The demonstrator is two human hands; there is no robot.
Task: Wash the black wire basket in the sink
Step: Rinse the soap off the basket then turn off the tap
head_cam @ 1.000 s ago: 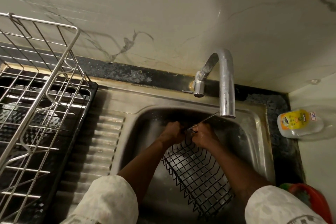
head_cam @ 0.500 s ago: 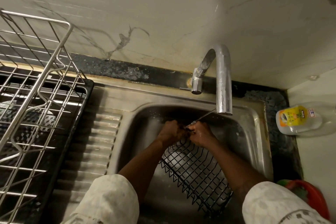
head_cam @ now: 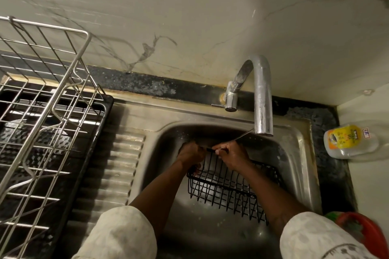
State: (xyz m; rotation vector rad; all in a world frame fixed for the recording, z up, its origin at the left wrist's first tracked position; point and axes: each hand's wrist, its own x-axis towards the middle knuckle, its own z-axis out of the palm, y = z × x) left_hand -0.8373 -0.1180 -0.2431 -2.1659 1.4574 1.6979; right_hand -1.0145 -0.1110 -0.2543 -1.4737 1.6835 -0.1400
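The black wire basket (head_cam: pixel 227 191) sits tilted inside the steel sink (head_cam: pixel 294 166), its open side facing me. My left hand (head_cam: pixel 190 153) grips the basket's far rim at its left end. My right hand (head_cam: pixel 232 154) grips the same rim just to the right, fingers curled round the wire. Both hands are under and left of the chrome tap (head_cam: pixel 262 94). A thin metal rod (head_cam: pixel 245 133) slants from my right hand up toward the spout. No water stream is visible.
A steel wire dish rack (head_cam: pixel 42 111) stands on a black tray over the ribbed drainboard (head_cam: pixel 117 170) at the left. A yellow-labelled bottle (head_cam: pixel 350 141) lies on the counter at the right. A red and green item (head_cam: pixel 357 231) is at the lower right.
The basket has turned so that its long side now lies across the sink, more level than before. Both hands keep hold of its far rim and have stayed below the tap.
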